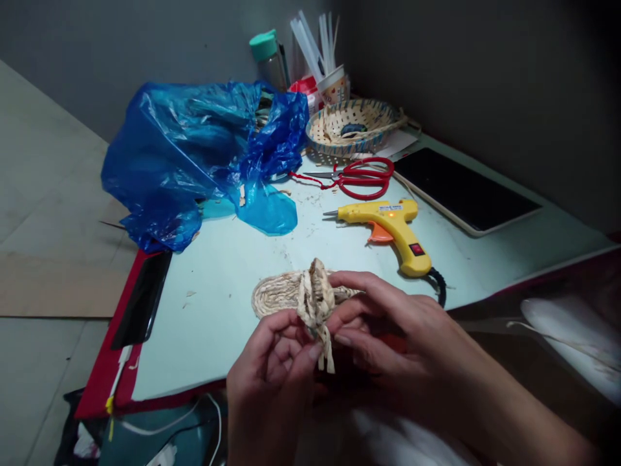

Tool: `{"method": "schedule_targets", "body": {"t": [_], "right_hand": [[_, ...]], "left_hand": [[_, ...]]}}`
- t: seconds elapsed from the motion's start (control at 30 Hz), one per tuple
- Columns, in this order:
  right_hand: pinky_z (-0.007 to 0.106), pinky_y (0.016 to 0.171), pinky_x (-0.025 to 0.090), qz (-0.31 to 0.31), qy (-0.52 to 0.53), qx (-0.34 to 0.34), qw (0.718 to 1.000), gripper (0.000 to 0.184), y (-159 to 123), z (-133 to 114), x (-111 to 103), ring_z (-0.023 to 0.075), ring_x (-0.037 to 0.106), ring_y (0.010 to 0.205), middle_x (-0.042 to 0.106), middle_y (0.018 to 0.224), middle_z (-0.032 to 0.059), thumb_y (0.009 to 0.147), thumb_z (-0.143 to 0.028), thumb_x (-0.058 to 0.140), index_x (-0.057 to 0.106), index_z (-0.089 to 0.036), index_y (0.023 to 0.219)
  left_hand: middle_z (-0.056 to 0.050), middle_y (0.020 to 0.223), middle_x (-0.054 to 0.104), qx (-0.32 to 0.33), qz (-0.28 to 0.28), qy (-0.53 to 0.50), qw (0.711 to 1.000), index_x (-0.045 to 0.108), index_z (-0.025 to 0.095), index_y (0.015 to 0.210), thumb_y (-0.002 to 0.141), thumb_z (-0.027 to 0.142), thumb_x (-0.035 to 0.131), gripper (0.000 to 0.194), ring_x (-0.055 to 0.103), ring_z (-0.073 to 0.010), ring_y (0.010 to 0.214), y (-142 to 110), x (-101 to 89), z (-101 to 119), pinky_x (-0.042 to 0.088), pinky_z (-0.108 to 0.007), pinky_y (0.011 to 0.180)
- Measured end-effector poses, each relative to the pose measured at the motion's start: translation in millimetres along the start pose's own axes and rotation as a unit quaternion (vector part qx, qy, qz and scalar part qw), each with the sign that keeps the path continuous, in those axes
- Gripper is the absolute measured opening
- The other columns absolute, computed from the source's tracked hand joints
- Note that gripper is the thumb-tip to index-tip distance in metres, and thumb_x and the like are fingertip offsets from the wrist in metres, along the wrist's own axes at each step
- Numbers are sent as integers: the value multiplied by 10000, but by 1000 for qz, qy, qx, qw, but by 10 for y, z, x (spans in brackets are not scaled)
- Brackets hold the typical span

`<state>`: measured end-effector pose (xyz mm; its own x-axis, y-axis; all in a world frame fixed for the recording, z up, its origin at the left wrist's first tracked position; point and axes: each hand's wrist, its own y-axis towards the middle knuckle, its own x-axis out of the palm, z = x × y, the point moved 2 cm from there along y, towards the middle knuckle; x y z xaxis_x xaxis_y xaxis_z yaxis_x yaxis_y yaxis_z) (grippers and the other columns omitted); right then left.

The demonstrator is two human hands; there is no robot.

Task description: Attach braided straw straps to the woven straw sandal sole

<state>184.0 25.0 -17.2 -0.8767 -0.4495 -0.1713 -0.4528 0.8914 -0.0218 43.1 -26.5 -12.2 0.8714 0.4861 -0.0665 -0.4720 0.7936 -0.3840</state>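
A small bundle of pale braided straw (315,294) is held up between my two hands, with short loose ends hanging below it. My left hand (274,366) is closed, pinching the bundle's lower left side between thumb and fingers. From the right, my right hand (383,320) grips it with fingers bent around its side and the thumb underneath. Behind the hands, a flat oval woven straw sole (276,291) lies on the table, partly hidden by the bundle and the right hand. Beyond it rests a yellow glue gun (388,220) with an orange trigger.
Red-handled scissors (363,178) lie behind the glue gun. A blue plastic bag (194,142) fills the back left. At the back stand a woven basket (315,139), a cup of glue sticks (334,87) and a bottle (266,55). A tablet (460,184) lies right, a phone (143,301) left.
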Motion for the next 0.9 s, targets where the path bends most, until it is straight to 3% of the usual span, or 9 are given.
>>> {"method": "schedule_targets", "body": {"t": [0.17,0.33,0.43,0.7,0.9], "right_hand": [[119,616,518,20,15,0,1000,408,-72,54,115,64,686,686,717,863,-55,824,-77,583,579,-269,1184],[147,579,488,42,-52,-28,997,398,-125,56,144,72,640,620,683,791,-59,818,-65,581,562,-249,1170],[156,554,468,45,-73,-37,996,319,-146,28,133,73,610,585,656,757,-57,842,-77,564,541,-220,1126],[212,595,424,94,-159,-105,977,125,-155,10,149,102,570,642,635,782,-20,898,-110,541,601,-203,956],[211,556,372,98,-184,-102,973,169,-175,-8,139,94,518,591,571,680,-36,862,-80,559,530,-200,747]], "left_hand": [[60,539,548,1,-8,12,1000,713,193,826,666,243,785,183,478,-52,466,-46,6,-24,373,-103,416],[95,482,428,-7,-74,68,995,640,177,762,697,283,776,185,328,-19,422,2,-26,-92,270,-90,404],[90,503,456,8,-92,47,995,609,176,762,693,249,773,192,355,-27,453,23,-31,-119,295,-103,435],[87,479,508,8,-76,-18,997,625,171,836,783,241,716,126,386,-26,389,-46,-11,-188,315,-123,402],[63,556,594,15,-24,-47,998,636,210,821,780,199,692,70,498,-60,432,-77,31,-276,385,-145,416]]}}
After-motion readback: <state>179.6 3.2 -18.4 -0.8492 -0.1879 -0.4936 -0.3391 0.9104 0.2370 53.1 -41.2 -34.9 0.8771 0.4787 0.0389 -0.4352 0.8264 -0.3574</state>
